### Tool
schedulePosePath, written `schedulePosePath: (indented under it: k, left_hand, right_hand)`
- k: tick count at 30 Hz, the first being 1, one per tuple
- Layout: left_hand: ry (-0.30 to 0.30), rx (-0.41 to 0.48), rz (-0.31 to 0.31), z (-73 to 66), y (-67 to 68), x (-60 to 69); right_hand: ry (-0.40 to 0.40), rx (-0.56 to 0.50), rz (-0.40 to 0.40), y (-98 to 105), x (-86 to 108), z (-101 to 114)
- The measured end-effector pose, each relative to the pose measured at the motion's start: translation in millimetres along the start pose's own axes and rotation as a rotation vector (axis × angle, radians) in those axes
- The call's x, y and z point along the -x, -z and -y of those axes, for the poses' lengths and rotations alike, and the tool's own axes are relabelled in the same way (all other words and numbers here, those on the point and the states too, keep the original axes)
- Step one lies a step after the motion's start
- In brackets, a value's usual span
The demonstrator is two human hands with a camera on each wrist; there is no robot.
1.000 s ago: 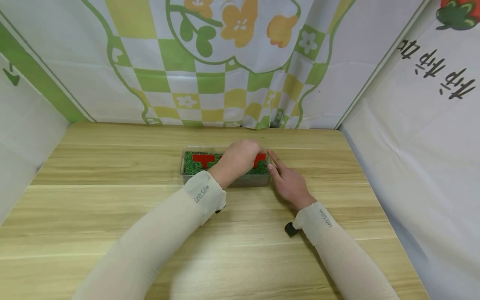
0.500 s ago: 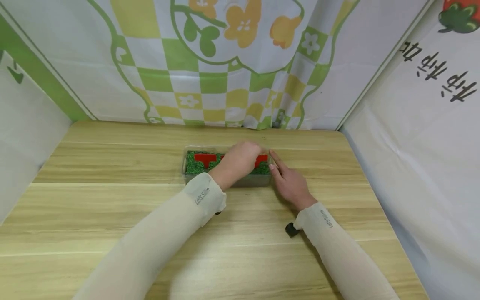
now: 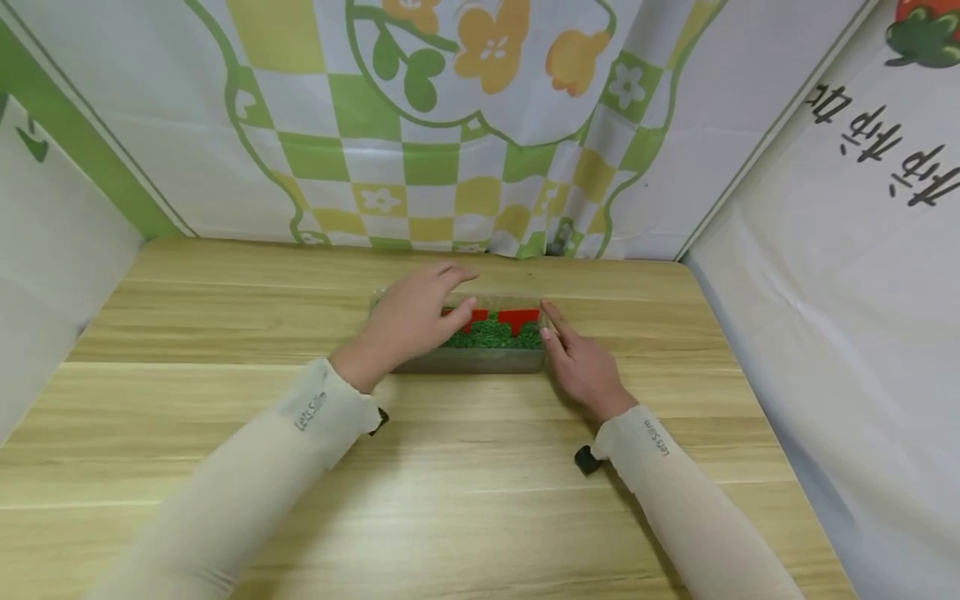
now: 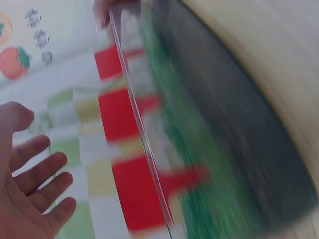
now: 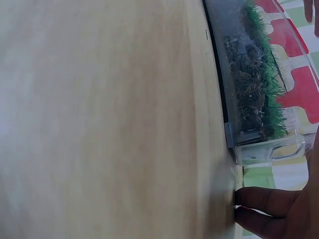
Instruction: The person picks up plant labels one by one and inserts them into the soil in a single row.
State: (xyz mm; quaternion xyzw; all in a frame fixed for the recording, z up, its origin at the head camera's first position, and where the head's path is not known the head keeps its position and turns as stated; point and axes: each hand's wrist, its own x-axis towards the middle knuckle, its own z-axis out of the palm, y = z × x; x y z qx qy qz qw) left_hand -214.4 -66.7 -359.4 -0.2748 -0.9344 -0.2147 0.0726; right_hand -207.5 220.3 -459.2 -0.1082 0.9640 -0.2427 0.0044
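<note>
A long clear plastic box [image 3: 471,362] stands on the table, filled with dark material under green artificial grass [image 3: 491,335]. Three T-shaped red signs [image 4: 118,114] stand upright in a row in the grass. In the head view, two red signs [image 3: 519,320] show, and my left hand covers the third. That left hand [image 3: 408,318] hovers over the box's left part, fingers spread and holding nothing. At the opposite end, my right hand [image 3: 587,367] rests against the box's short wall. Its fingers are fairly straight, and two fingertips [image 5: 246,196] touch the table.
A wood-grain table [image 3: 480,467] extends around the box. Behind it hangs a green-and-yellow checkered curtain [image 3: 427,158], and a white printed cloth [image 3: 847,275] hangs along the right side. Black wrist devices [image 3: 587,459] sit at both cuffs.
My left hand has left the signs near the box's right part and moved left, its fingers opening out. My right hand stays at the box's right end. The head view shifts slightly.
</note>
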Motion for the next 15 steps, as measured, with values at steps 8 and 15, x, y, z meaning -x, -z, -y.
schedulePosePath:
  k: [8, 15]
  left_hand:
    - [0.089, 0.037, -0.022, 49.4, 22.5, 41.4]
    - [0.216, -0.063, 0.019, 93.9, 16.7, 69.9]
  right_hand:
    - [0.012, -0.035, 0.045, 7.7, 3.9, -4.3]
    - [0.107, -0.034, 0.013, 33.5, -4.9, -21.3]
